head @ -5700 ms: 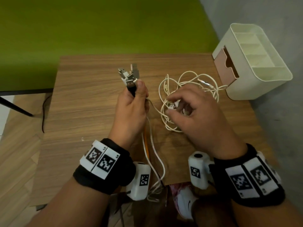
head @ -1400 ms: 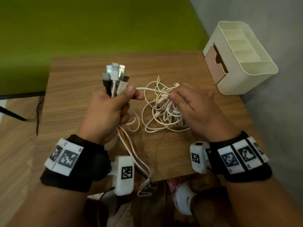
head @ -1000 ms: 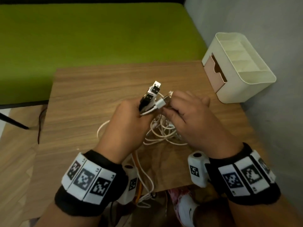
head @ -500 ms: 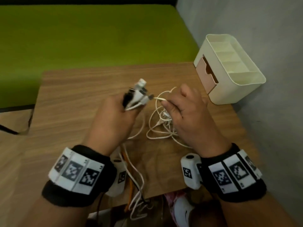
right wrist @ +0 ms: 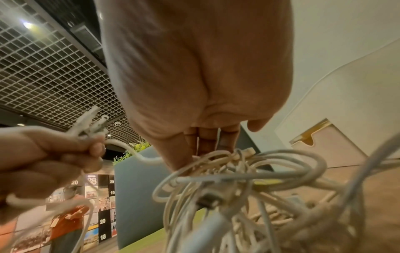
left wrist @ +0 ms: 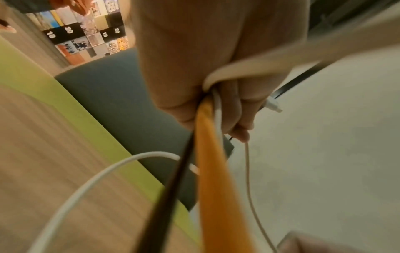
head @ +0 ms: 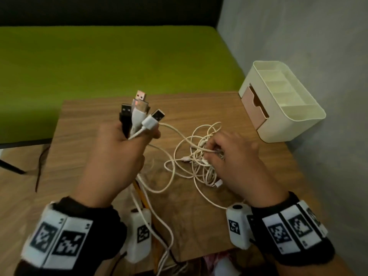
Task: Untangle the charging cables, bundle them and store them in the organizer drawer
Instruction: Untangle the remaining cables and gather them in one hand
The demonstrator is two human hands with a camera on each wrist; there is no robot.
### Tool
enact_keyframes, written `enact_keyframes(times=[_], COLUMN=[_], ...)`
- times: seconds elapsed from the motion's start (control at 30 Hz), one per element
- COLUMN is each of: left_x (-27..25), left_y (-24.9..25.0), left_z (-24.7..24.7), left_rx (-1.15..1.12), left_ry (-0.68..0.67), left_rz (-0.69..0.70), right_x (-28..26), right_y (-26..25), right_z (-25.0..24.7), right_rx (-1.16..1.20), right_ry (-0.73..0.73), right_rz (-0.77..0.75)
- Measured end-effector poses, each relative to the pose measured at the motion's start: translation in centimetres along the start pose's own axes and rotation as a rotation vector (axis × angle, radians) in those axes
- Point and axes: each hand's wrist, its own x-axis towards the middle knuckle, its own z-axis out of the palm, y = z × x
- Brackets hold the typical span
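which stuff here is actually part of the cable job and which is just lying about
Part of the job:
- USB plug ends gripped in the left hand
- white cable tangle under the right hand
- organizer with its pink drawer

Just there:
- wooden table
- green surface behind it

black wristbands [head: 83, 222], checkered white tags, white wrist cameras [head: 238, 226]

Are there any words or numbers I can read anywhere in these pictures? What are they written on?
"20", "20", "19", "20", "18": white numbers on black squares of the far picture wall, right wrist view.
"10", "30", "10", "20": on the same wall's black squares, left wrist view.
Wristband markers: black-and-white code patterns; their tiny corner marks are too small to read.
Cable plugs and organizer: no text visible.
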Motion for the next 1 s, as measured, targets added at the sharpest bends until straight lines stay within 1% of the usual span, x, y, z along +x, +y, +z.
enact_keyframes(times=[0.07, 0.13, 0.17, 0.23, 0.3, 0.37, 0.4, 0.47, 0.57, 0.67, 0.73, 0.77, 0.8, 0.83, 0.9, 0.97, 1.0], left_x=[0.2, 0.2, 0.0, -0.4, -0.8, -1.2, -1.4, -1.5, -1.2, -0.7, -0.7, -0.6, -0.5, -0.5, -0.4, -0.4, -0.5], left_y=[-0.4, -0.7, -0.9, -0.5, -0.4, 0.3, 0.4, 0.8, 0.4, -0.9, -1.3, -1.3, -1.2, -1.1, -0.7, -0.2, -0.1], left_z=[-0.1, 0.1, 0.2, 1.1, 2.1, 2.5, 2.5, 2.2, 2.2, 2.9, 2.8, 2.6, 2.3, 2.0, 1.4, 1.1, 1.0], left_rx=[0.153, 0.316, 0.362, 0.422, 0.435, 0.392, 0.372, 0.298, 0.277, 0.314, 0.341, 0.346, 0.326, 0.259, 0.026, -0.154, -0.189], left_ry=[-0.007, 0.021, 0.031, 0.028, 0.009, 0.048, 0.087, 0.128, 0.066, -0.137, -0.257, -0.29, -0.293, -0.265, -0.185, -0.164, -0.166], left_rz=[-0.028, -0.013, 0.01, 0.098, 0.231, 0.338, 0.365, 0.349, 0.28, 0.142, 0.049, 0.033, 0.031, 0.024, 0.007, 0.011, 0.019], right_x=[-0.1, -0.2, -0.3, -0.3, -0.4, -0.5, -0.6, -0.6, -0.5, -0.4, -0.4, -0.4, -0.4, -0.3, -0.3, -0.3, -0.3], right_y=[-0.2, -0.4, -0.5, -0.7, -1.1, -1.3, -1.3, -1.2, -1.1, -1.3, -1.1, -0.8, -0.5, -0.2, 0.2, 0.3, 0.4], right_z=[0.1, 0.2, 0.3, 0.7, 1.1, 1.4, 1.4, 1.3, 1.0, 0.2, -0.4, -0.4, -0.3, -0.2, -0.1, -0.3, -0.4], right_rx=[0.12, 0.243, 0.268, 0.243, 0.178, 0.143, 0.125, 0.108, 0.227, 0.426, 0.473, 0.456, 0.406, 0.33, 0.173, 0.066, 0.034], right_ry=[0.013, 0.046, 0.06, 0.069, 0.091, 0.111, 0.12, 0.139, 0.145, 0.141, 0.11, 0.08, 0.036, -0.013, -0.086, -0.111, -0.106], right_rz=[-0.065, -0.138, -0.16, -0.192, -0.22, -0.226, -0.221, -0.22, -0.264, -0.277, -0.252, -0.232, -0.212, -0.184, -0.102, -0.028, -0.014])
